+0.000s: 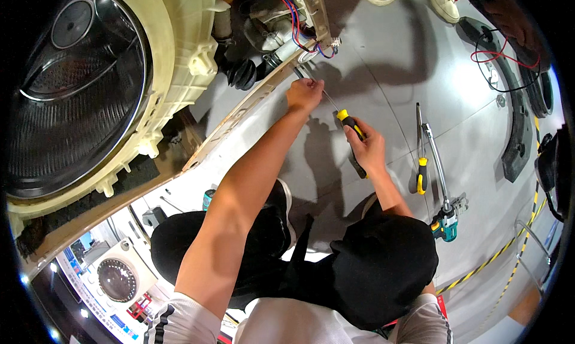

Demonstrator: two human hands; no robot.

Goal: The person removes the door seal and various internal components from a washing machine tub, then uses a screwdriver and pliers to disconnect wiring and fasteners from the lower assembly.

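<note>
My right hand [370, 145] is wrapped round the yellow-and-black handle of a screwdriver [349, 120]. Its thin shaft slants up and left toward my left hand [305, 94]. That hand is closed beside the edge of a washing machine's panel [254, 104]; what its fingers hold is hidden. A dark piece with a yellow end [362, 172] shows partly below my right hand. Above my left hand, red and blue wires [292, 14] and a black ribbed hose [242, 74] sit inside the open machine.
The drum [78, 98] and its cream tub rim [165, 56] fill the upper left. On the grey floor at right lie another screwdriver [421, 175], a ratchet wrench [436, 161] and a teal power tool [444, 225]. Beyond them is a curved dark part [516, 128]. Another person's shoes [442, 2] stand at the top.
</note>
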